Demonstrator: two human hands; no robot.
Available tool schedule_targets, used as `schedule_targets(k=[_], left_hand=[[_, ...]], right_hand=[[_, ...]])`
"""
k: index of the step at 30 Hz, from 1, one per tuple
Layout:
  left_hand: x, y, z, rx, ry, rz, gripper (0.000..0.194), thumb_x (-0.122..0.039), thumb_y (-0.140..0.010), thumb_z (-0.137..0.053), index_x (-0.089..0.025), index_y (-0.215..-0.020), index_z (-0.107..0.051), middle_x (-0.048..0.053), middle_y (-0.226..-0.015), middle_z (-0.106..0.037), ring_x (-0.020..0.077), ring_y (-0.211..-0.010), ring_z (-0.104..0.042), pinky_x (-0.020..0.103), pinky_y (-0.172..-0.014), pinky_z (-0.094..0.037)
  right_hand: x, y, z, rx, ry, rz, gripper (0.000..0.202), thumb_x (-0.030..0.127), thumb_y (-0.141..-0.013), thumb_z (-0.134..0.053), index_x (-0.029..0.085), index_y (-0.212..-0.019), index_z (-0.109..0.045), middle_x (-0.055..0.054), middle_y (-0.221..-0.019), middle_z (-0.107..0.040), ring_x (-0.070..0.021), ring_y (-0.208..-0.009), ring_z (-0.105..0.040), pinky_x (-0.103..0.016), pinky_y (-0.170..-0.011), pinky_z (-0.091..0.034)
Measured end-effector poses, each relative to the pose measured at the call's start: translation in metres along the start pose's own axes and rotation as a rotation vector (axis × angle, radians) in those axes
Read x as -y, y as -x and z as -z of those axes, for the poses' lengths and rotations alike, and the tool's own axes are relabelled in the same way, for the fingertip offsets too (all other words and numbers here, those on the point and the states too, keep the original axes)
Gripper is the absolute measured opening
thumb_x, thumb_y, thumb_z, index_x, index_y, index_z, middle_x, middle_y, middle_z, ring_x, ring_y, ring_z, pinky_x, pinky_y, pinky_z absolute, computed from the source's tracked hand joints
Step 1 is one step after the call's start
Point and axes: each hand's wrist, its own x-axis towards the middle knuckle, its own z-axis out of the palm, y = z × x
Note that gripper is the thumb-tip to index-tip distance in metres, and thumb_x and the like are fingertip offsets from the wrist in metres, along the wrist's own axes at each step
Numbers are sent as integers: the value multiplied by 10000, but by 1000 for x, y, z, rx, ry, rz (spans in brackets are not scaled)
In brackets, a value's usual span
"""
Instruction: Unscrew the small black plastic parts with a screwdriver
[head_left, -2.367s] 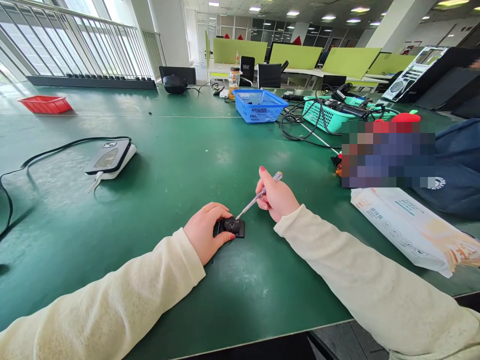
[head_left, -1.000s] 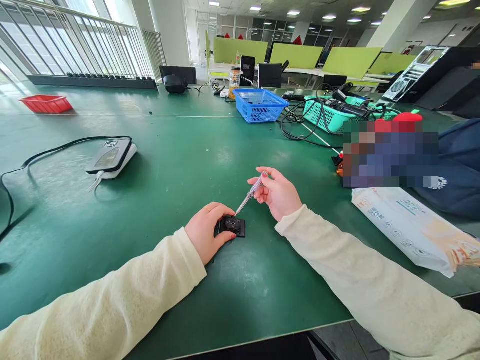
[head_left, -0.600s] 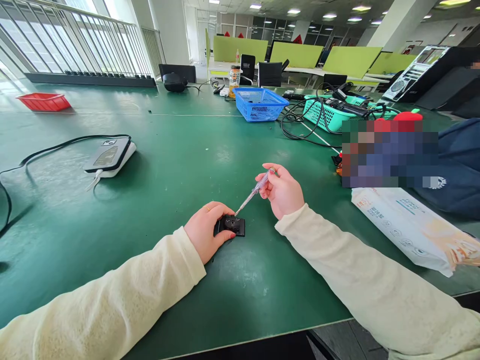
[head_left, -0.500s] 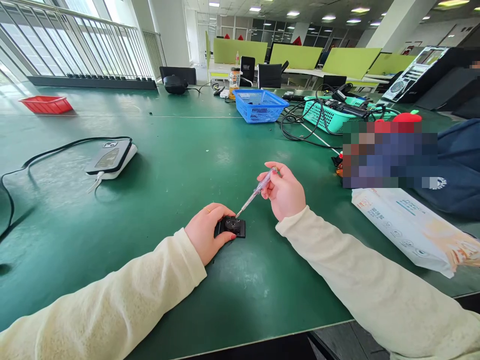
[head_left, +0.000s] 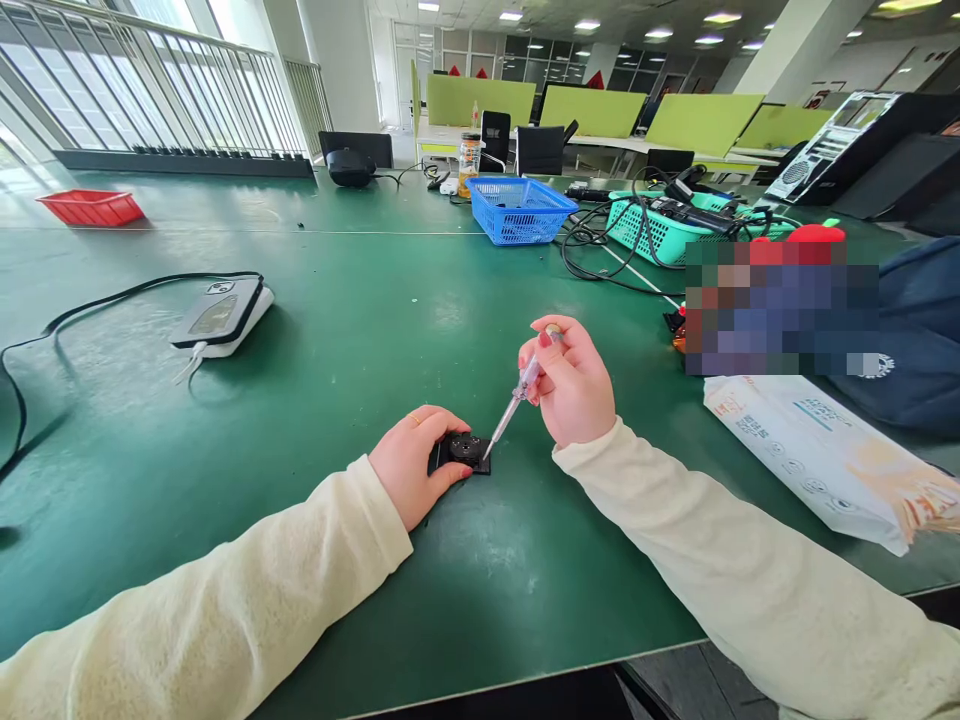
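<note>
My left hand (head_left: 421, 461) grips a small black part (head_left: 466, 449) between thumb and fingers. The part has a rounded top on a flat rectangular base, and it rests on the green table (head_left: 360, 340); its left side is hidden by my hand. A clear-handled screwdriver (head_left: 516, 402) slants down to the left, its handle held in the closed fingers of my right hand (head_left: 577, 385). The screwdriver's tip is at the right side of the black part, over its base; whether it touches, I cannot tell.
To the left, a phone (head_left: 225, 308) lies on a white block with a cable. Farther back are a red tray (head_left: 91, 207), a blue basket (head_left: 521, 212) and a teal basket (head_left: 652, 235) with tangled cables. A white packet (head_left: 817, 450) lies at the right.
The screwdriver tip has shifted right and down, from the top of the black part to its right side. My right hand is more upright; my left hand stays put.
</note>
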Motion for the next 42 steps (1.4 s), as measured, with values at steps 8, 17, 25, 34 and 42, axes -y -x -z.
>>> schedule_targets(k=[8,17,25,34,42], left_hand=[[-1,0,2,20,-7,2,278,-257,-773,-678,-237,-1050,-672,62,-1084,-691,246,-989,-650,431,-923,-570],[-2,-1,1,20,-3,0,266,-247,-773,-678,-240,-1039,-675,60,-1078,-689,248,-985,-653,440,-934,-569],[-2,-1,1,14,-13,16,263,-244,-775,-690,-241,-1037,-671,56,-1075,-688,247,-981,-654,432,-918,-573],[-1,-1,1,3,-9,6,284,-255,-769,-687,-235,-1052,-674,64,-1084,-689,249,-992,-653,442,-943,-566],[0,0,1,2,-13,3,280,-276,-776,-686,-233,-1052,-678,72,-1097,-687,251,-990,-660,440,-943,-571]], right_hand=[[-7,-8,5,-71,26,49,484,536,-702,-825,257,-952,-519,72,-660,-622,-89,-486,-544,-219,-427,-441],[-8,-7,8,-26,50,-51,336,466,-793,-741,261,-974,-545,46,-722,-626,-108,-568,-554,-261,-525,-499],[-11,-9,10,-2,-27,-128,259,364,-829,-683,245,-1043,-598,22,-795,-668,-131,-666,-630,-315,-654,-560],[-12,-10,7,16,-57,-263,270,302,-825,-723,237,-1060,-609,26,-816,-691,-136,-676,-698,-320,-673,-602],[-16,-13,9,-58,-73,-387,228,291,-826,-764,219,-973,-607,31,-729,-674,-109,-603,-665,-275,-610,-603]])
